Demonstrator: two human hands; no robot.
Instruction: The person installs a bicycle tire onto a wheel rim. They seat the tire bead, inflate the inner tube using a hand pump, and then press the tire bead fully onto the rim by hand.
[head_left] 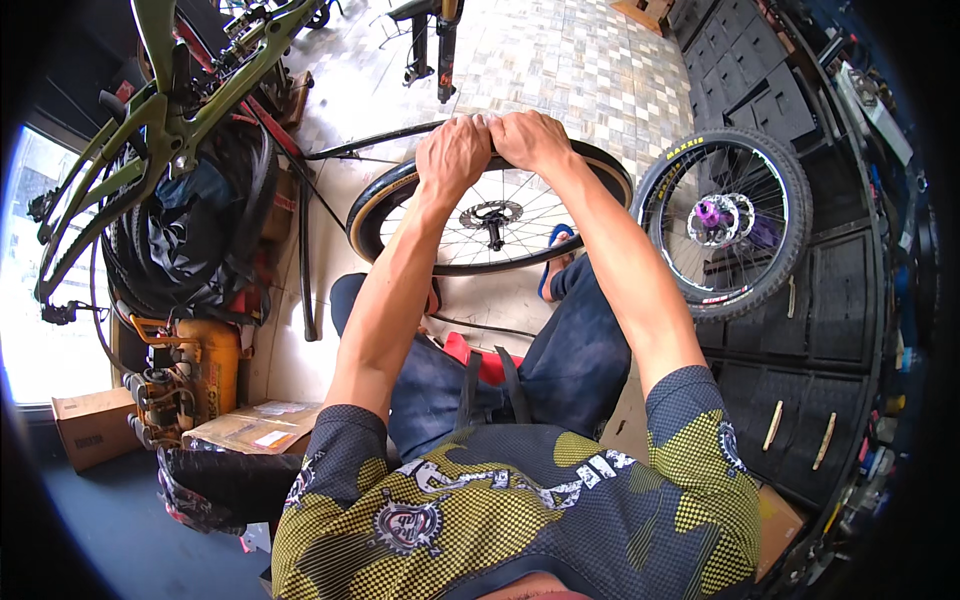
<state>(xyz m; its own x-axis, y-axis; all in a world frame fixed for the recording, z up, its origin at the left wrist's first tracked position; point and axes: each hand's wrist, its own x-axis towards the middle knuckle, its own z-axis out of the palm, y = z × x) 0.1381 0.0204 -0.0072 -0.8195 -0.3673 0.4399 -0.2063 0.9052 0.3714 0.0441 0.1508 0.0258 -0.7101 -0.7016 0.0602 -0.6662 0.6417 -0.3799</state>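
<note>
In front of my knees I have a bicycle wheel (530, 262) with a black tire, tan sidewall, thin spokes and a disc rotor (491, 215) at its hub. My left hand (455, 155) is closed over the tire at the wheel's far edge. Right beside it, my right hand (530, 140) wraps the same stretch of tire, the two thumbs nearly touching. Both arms reach straight out. The fingertips are hidden beyond the rim. A loose black tire (375, 143) lies partly behind the wheel on the left.
A second wheel (790, 200) with knobby tire and purple hub leans on black drawers (835, 290) at right. A green bike frame (190, 120) hangs at upper left, above an orange compressor (215, 365) and cardboard box (250, 425). A fork (445, 60) hangs ahead over the tiled floor (570, 70).
</note>
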